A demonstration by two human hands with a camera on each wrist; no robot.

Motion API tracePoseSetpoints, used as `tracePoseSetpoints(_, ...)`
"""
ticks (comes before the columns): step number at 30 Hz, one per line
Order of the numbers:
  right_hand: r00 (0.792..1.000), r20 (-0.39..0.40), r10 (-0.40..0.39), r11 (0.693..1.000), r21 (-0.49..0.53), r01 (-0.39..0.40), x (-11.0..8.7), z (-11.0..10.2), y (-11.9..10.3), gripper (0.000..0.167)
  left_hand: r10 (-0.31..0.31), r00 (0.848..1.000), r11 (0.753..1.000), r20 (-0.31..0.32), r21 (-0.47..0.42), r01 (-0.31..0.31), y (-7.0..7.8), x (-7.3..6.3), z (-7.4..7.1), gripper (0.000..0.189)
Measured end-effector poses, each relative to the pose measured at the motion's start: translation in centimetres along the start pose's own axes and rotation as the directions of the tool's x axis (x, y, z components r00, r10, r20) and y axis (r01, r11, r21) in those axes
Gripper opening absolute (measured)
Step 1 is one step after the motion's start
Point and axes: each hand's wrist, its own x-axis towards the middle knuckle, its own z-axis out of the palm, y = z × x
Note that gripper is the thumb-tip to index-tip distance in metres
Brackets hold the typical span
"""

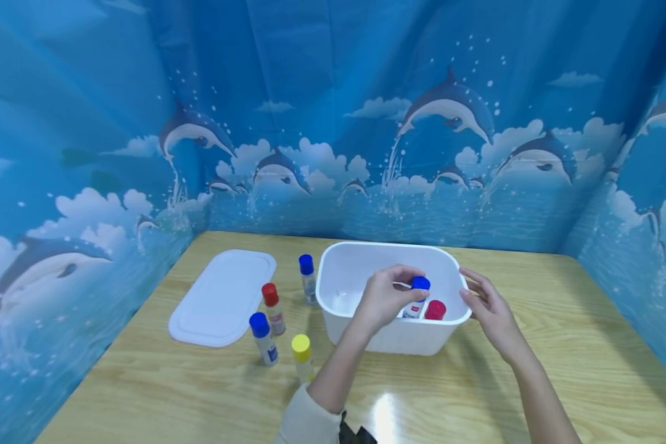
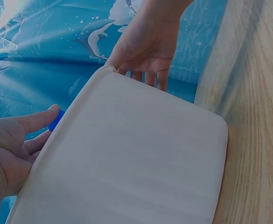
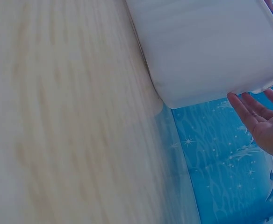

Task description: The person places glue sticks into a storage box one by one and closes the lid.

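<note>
My left hand [image 1: 387, 297] reaches over the near rim of a white plastic bin [image 1: 388, 336]. Thumb and fingers pinch the blue cap of a small bottle with a white label [image 1: 414, 307], upright inside the bin. Beside that bottle is a red cap [image 1: 435, 309]; whatever lies under it is hidden by the bin's wall. My right hand [image 1: 491, 311] touches the bin's right end at the rim, its fingers fairly straight along the outside. In the left wrist view the blue cap [image 2: 56, 121] shows between the left thumb and fingers. The right wrist view shows the right fingertips [image 3: 232, 96] against the bin.
Left of the bin stand two blue-capped bottles [image 1: 308, 285] [image 1: 266, 346], a red-capped one [image 1: 275, 314] and a yellow-capped one [image 1: 303, 364]. A white lid [image 1: 222, 299] lies farther left on the wooden table [image 1: 172, 394]. A dolphin-printed blue curtain [image 1: 322, 92] surrounds the table.
</note>
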Motion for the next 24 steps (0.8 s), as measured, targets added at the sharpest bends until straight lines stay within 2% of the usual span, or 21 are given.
tracePoseSetpoints(8, 1.0, -0.003, 0.004, 1.0, 0.007, -0.003, -0.06, -0.02, 0.01, 0.046, -0.06, 0.991, 0.994, 0.121, 0.102, 0.048, 0.08, 0.3, -0.13, 0.024)
tracePoseSetpoints(16, 1.0, 0.001, 0.028, 1.0, -0.012, -0.028, -0.04, 0.0, 0.04, 0.048, -0.073, 0.983, 0.973, 0.168, 0.227, 0.033, 0.28, 0.24, -0.28, 0.025)
tracePoseSetpoints(24, 1.0, -0.001, 0.004, 1.0, 0.005, -0.004, 0.0, -0.07, 0.1, 0.046, -0.096, 0.973, 0.959, 0.211, 0.281, 0.033, 0.39, 0.29, -0.35, 0.022)
